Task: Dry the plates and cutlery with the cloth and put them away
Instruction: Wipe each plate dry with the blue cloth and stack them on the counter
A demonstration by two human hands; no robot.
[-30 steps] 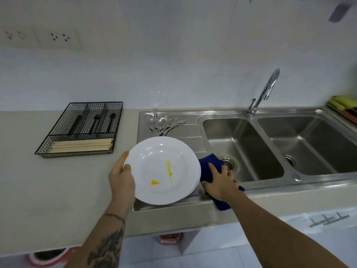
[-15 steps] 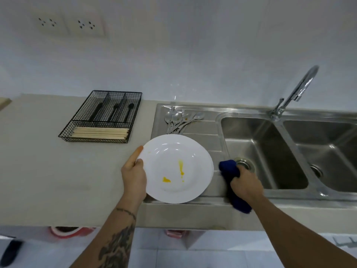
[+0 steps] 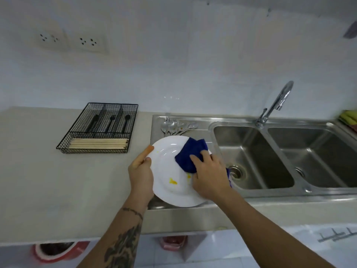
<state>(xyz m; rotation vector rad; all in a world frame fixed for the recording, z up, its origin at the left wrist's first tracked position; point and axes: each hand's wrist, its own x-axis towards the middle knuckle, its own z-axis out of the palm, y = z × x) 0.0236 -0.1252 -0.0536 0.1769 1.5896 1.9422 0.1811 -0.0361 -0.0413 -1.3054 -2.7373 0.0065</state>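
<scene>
Our left hand (image 3: 140, 174) grips the round white plate (image 3: 170, 171) by its rim; our right hand (image 3: 209, 176) presses a blue cloth (image 3: 190, 155) onto it, steel basin (image 3: 257, 157) just beyond

A left hand (image 3: 140, 176) grips the rim of a round white plate (image 3: 172, 171) with yellow smears, held over a steel sink drainboard (image 3: 195, 120). The right hand (image 3: 209, 174) presses a dark blue cloth (image 3: 190, 154) onto the plate. Silver spoons (image 3: 176, 127) lie behind; a black wire cutlery tray (image 3: 100, 128) sits left.
</scene>
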